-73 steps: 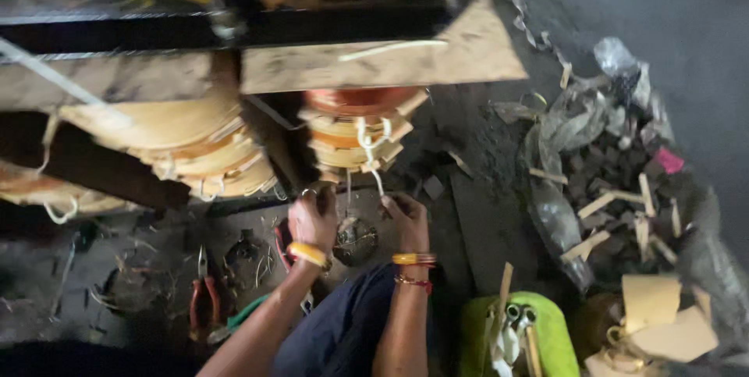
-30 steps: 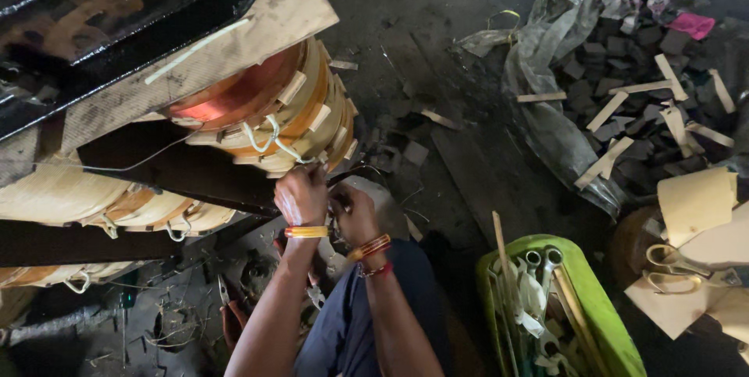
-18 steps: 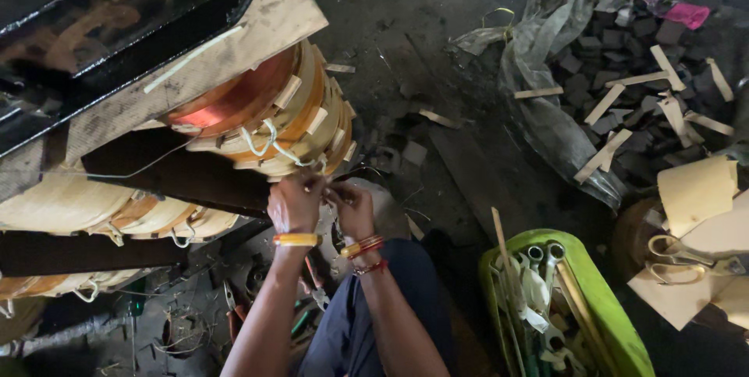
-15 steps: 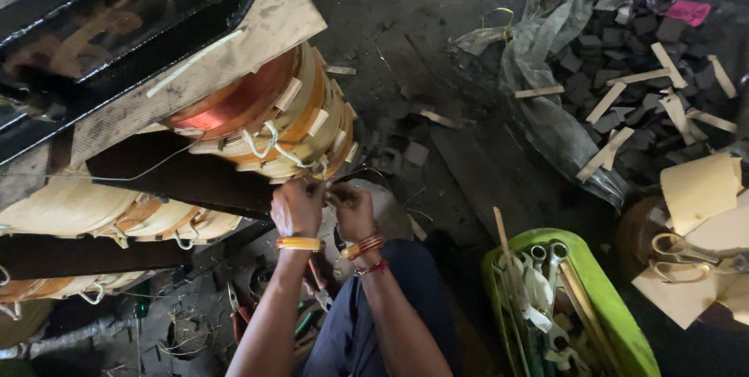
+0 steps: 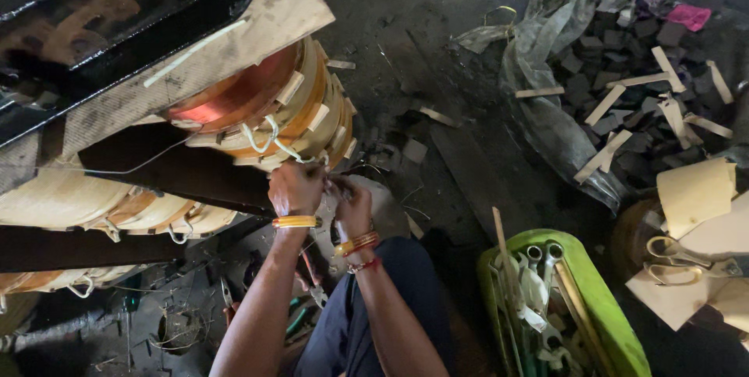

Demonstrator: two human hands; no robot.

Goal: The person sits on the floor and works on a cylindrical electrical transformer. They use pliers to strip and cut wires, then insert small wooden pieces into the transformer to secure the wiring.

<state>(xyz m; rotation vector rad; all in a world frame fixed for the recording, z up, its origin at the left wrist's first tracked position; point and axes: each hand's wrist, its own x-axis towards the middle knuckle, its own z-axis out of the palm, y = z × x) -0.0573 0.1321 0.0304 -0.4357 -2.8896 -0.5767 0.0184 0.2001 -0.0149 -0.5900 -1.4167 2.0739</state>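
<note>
A large copper coil winding (image 5: 257,108) wrapped in yellowish paper bands sits under a grimy board (image 5: 195,57) and a dark metal frame. White cotton tape (image 5: 269,141) hangs tied at its lower edge. My left hand (image 5: 295,188), with a yellow bangle, is closed on the tape just under the coil. My right hand (image 5: 353,207), with orange and red bangles, pinches the same tape beside it. Both hands touch each other below the winding.
A second paper-wrapped coil (image 5: 78,201) lies to the left. A green tray (image 5: 616,322) holds spanners and sticks at the lower right. Scissors (image 5: 686,264) rest on paper sheets. A heap of dark blocks and wooden strips (image 5: 624,72) lies on plastic. Pliers (image 5: 230,307) lie on the floor.
My hands rose from near the floor tools up to the coil's lower edge and closed together on the white tape. The view swung left and nearer.
</note>
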